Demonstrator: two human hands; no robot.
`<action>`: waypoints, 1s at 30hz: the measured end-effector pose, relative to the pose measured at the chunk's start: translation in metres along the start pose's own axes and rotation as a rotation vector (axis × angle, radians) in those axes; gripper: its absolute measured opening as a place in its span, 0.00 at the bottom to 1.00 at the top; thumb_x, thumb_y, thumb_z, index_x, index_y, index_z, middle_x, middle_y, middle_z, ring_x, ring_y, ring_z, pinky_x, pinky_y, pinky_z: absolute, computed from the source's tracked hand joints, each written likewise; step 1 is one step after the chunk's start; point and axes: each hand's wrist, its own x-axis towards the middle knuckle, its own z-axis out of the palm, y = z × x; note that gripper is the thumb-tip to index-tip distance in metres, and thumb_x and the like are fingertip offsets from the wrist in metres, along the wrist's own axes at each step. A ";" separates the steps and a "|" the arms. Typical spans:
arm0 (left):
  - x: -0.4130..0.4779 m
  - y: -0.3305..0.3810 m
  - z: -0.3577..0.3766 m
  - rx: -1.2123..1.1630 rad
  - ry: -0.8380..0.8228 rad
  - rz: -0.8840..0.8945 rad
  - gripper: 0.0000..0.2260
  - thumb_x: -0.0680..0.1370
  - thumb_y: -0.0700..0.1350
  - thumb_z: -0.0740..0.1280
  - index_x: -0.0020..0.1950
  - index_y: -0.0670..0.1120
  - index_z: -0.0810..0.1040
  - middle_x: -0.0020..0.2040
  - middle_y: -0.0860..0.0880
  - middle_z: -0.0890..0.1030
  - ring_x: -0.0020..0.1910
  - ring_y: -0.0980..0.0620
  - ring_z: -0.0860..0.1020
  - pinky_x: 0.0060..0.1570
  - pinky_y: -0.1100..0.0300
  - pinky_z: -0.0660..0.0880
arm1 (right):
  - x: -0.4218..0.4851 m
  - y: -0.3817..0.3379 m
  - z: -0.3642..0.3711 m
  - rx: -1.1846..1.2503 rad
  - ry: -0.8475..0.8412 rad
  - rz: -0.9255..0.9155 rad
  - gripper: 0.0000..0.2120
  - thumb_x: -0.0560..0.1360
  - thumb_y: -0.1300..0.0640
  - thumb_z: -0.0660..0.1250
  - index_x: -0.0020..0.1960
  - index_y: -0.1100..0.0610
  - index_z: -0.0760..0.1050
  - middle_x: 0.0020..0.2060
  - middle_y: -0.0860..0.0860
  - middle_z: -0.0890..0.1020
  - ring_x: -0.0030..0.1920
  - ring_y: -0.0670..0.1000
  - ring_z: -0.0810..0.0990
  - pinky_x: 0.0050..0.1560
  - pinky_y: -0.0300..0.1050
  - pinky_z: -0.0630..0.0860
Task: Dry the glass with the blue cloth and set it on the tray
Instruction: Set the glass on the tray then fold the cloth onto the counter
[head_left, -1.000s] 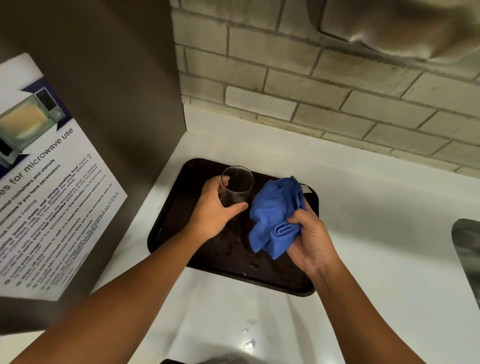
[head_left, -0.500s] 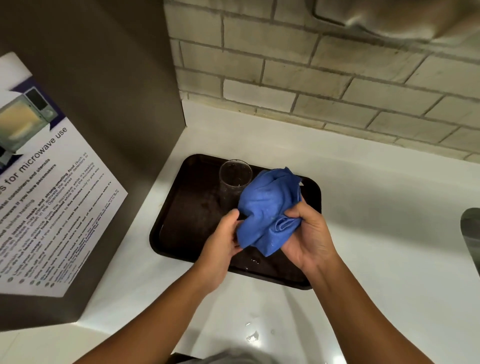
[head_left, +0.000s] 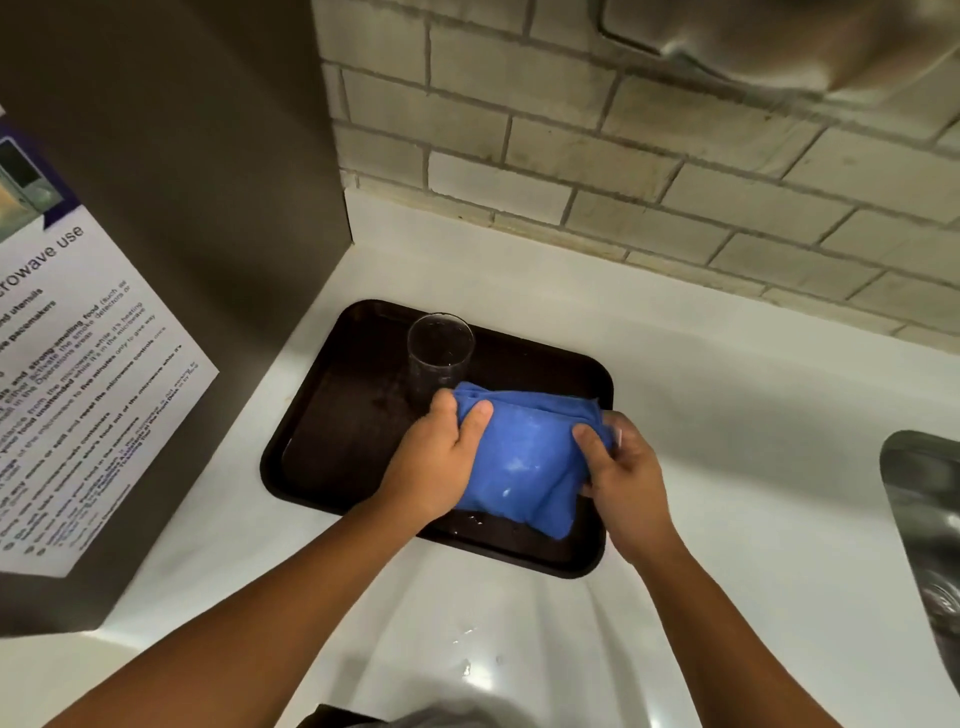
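Note:
A clear drinking glass (head_left: 440, 349) stands upright on the far left part of the dark brown tray (head_left: 332, 447), with nothing touching it. The blue cloth (head_left: 524, 457) is stretched flat between both hands over the tray's right half, just in front of the glass. My left hand (head_left: 441, 460) grips the cloth's left edge, thumb on top. My right hand (head_left: 621, 467) pinches its right edge. The cloth hides part of the tray's floor and the lower right of the glass.
A grey cabinet side with a microwave-use poster (head_left: 78, 395) stands close on the left. A brick-tile wall (head_left: 649, 171) runs behind the white counter (head_left: 727, 415). A steel sink (head_left: 930, 519) lies at the right edge. Water drops (head_left: 465, 667) dot the counter near me.
My left hand let go of the glass, which stays standing on the tray, and took hold of the cloth. Both hands have spread the bunched cloth out flat.

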 end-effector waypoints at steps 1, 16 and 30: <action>-0.001 0.008 0.007 0.037 -0.050 0.004 0.17 0.88 0.57 0.60 0.58 0.42 0.72 0.52 0.42 0.85 0.51 0.43 0.83 0.50 0.50 0.77 | 0.001 0.005 -0.010 -0.054 0.041 -0.025 0.04 0.85 0.55 0.68 0.57 0.50 0.81 0.49 0.49 0.88 0.52 0.52 0.87 0.55 0.54 0.84; 0.017 0.088 0.157 -0.136 -0.531 -0.209 0.10 0.85 0.40 0.64 0.66 0.41 0.72 0.52 0.38 0.81 0.46 0.36 0.85 0.48 0.40 0.87 | 0.038 0.036 -0.161 -0.609 0.282 0.143 0.13 0.87 0.53 0.57 0.67 0.57 0.74 0.51 0.56 0.80 0.53 0.62 0.79 0.54 0.52 0.70; 0.009 0.070 0.193 0.499 -0.446 0.422 0.36 0.82 0.45 0.73 0.85 0.39 0.60 0.86 0.38 0.60 0.85 0.38 0.60 0.83 0.50 0.56 | 0.042 0.073 -0.162 -0.857 0.366 0.144 0.16 0.83 0.59 0.63 0.69 0.59 0.73 0.61 0.64 0.80 0.56 0.70 0.80 0.50 0.57 0.75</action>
